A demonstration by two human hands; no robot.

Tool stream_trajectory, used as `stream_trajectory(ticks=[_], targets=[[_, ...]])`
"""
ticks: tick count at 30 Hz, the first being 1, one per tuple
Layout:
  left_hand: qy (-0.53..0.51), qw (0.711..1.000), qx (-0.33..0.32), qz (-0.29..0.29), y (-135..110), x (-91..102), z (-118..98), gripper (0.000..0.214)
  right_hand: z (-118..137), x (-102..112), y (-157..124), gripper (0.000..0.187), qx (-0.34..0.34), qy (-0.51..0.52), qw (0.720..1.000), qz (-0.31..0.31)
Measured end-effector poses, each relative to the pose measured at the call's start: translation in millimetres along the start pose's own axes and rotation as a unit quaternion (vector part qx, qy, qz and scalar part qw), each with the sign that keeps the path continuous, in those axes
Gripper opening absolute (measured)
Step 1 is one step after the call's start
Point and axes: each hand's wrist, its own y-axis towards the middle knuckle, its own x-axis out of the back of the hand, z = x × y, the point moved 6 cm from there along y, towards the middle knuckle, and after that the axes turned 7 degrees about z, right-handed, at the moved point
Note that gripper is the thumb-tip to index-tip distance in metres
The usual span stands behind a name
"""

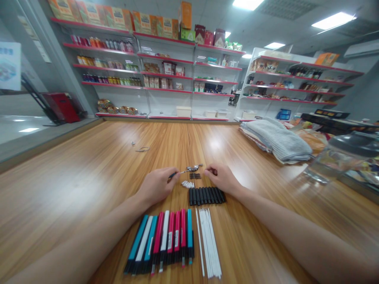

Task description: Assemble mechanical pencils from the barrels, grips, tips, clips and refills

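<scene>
My left hand (158, 184) is closed around a thin dark rod with a silvery tip (172, 175), which points right toward a small pile of silver metal pieces (194, 168). My right hand (222, 178) is pinched shut just right of that pile; what it holds, if anything, is hidden. Between the hands lie small dark springs (195, 176) and short white plastic pieces (188, 184). Closer to me is a row of black tubes (207, 195). Below it, coloured pen barrels (171, 236) in blue, white and pink lie side by side, with white pen refills (210, 242) to their right.
A folded striped cloth (276, 138) and a clear jar with a dark lid (334, 156) are on the right of the wooden table (89, 177). A small wire loop (143, 149) lies farther back on the left. Stocked shelves (166, 73) stand beyond the table.
</scene>
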Motion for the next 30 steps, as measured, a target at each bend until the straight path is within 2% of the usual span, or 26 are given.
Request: stream_trajectory(ticks=[9,12,15,18,21,26,30], targets=[[0.009,1.0,0.002,0.007,-0.2,1.4,-0.3,0.029,-13.2,7.3,5.9,0.026,-0.052,0.089,0.994,0.028],[0.011,1.0,0.0,0.007,-0.5,1.6,-0.2,0.029,-24.2,13.1,8.2,0.032,-0.103,0.129,0.981,0.103],[0.014,1.0,-0.003,0.009,-0.8,1.0,-0.4,0.029,-32.6,13.9,3.8,0.039,-0.147,0.158,0.948,0.233],[0.013,1.0,-0.003,0.009,-0.7,0.7,-0.4,0.029,-34.1,14.1,-4.3,0.04,-0.15,0.172,0.914,0.334],[0.011,1.0,-0.002,0.012,-0.5,0.4,-0.4,0.029,-30.0,15.7,-9.3,0.035,-0.132,0.193,0.895,0.38],[0.005,1.0,-0.003,0.012,-0.7,1.1,-0.6,0.03,-22.0,20.2,-13.4,0.024,-0.114,0.219,0.874,0.417],[0.007,1.0,0.0,0.011,-1.1,1.4,-0.4,0.029,-22.5,24.1,-15.0,0.027,-0.101,0.228,0.864,0.437]])
